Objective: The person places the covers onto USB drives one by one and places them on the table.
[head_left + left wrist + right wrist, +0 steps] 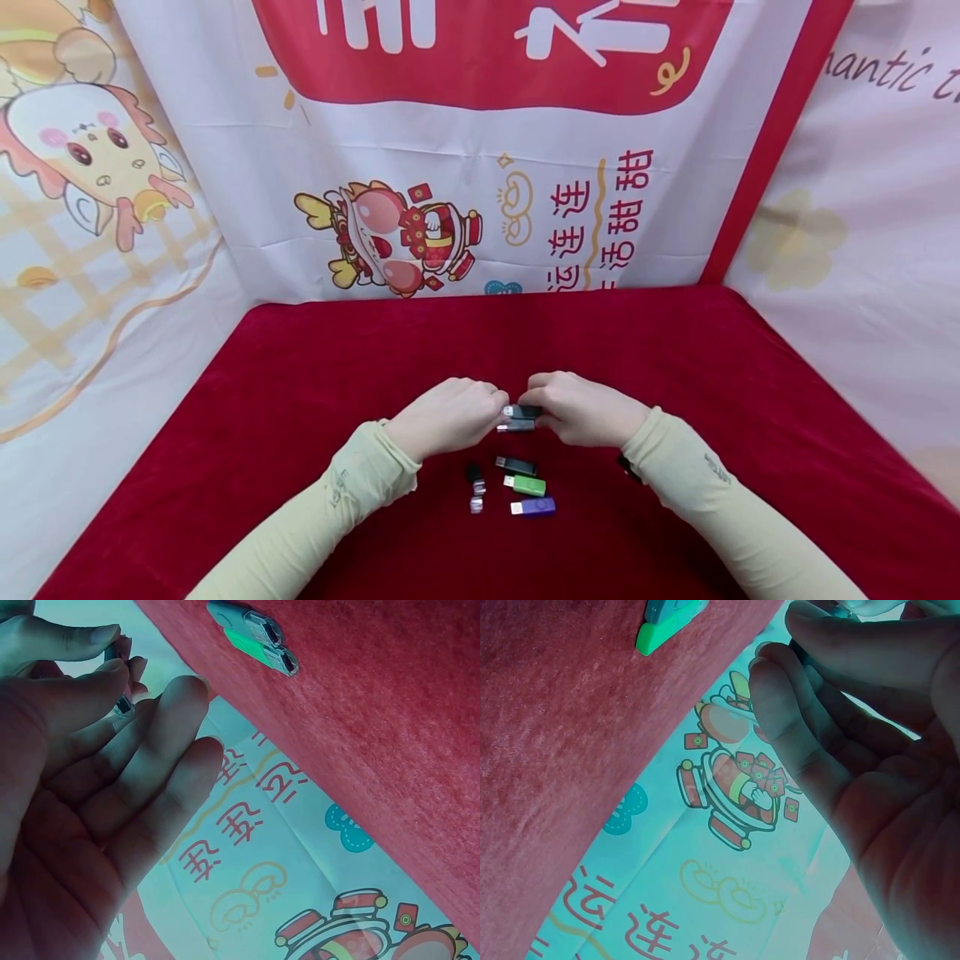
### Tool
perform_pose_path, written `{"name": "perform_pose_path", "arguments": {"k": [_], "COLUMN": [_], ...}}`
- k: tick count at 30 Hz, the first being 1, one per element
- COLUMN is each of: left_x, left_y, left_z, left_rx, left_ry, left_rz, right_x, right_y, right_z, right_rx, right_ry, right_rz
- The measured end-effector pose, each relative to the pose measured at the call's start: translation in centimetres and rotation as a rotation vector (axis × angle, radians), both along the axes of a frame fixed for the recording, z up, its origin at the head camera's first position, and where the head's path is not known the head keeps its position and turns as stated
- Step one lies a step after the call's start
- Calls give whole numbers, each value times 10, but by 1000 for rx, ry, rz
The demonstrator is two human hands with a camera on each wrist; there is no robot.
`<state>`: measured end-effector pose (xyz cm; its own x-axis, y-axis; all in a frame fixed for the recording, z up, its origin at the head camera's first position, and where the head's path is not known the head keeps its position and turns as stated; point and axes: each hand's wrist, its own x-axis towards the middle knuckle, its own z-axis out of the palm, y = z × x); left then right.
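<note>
My left hand (461, 414) and right hand (581, 410) meet over the red cloth around a black USB stick (527, 412). The right thumb and fingers pinch its dark body, its plug pointing left. At the plug end, my left thumb and fingertips also pinch; I cannot tell whether a cap sits there. In the left wrist view the stick (112, 654) is partly hidden by fingers, and the left hand's outer fingers stay loosely extended. Just below in the head view is a grey USB stick (517, 426). Nearer me lie a dark stick (517, 466), a green stick (527, 486) and a purple stick (536, 506).
Left of the sticks lie a small black cap (473, 472) and two clear caps (477, 504). Red cloth (360, 350) covers the table. A printed curtain (420, 133) rises behind it, with printed sheets along both sides.
</note>
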<state>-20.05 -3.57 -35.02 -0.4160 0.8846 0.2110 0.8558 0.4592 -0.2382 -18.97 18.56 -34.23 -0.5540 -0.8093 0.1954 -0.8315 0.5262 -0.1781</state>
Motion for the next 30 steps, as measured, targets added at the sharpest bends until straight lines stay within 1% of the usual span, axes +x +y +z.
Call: {"name": "perform_pose_path", "arguments": {"k": [7,13,16,20,24,30], "left_x": [-2,-2,-3,-3,-3,-4], "left_y": [-1,-3,-3,-3,-3,-3], "left_z": [-1,0,0,-2,-4,-6], "left_rx": [-8,-9,-10,-32,-49,3], "left_ry": [20,54,56,15,-44,-105], "left_rz": [-4,-8,-8,16,32,34], "right_x": [0,1,1,-1,-1,-3], "right_y": [-1,-3,-3,-5,-5,-4], "right_z": [-1,0,-1,-5,-9,-9], "right_rx": [7,16,18,8,1,-29], "right_ry": [20,43,52,50,1,-62], "right_rz": [-5,-11,-12,0,0,-9]}}
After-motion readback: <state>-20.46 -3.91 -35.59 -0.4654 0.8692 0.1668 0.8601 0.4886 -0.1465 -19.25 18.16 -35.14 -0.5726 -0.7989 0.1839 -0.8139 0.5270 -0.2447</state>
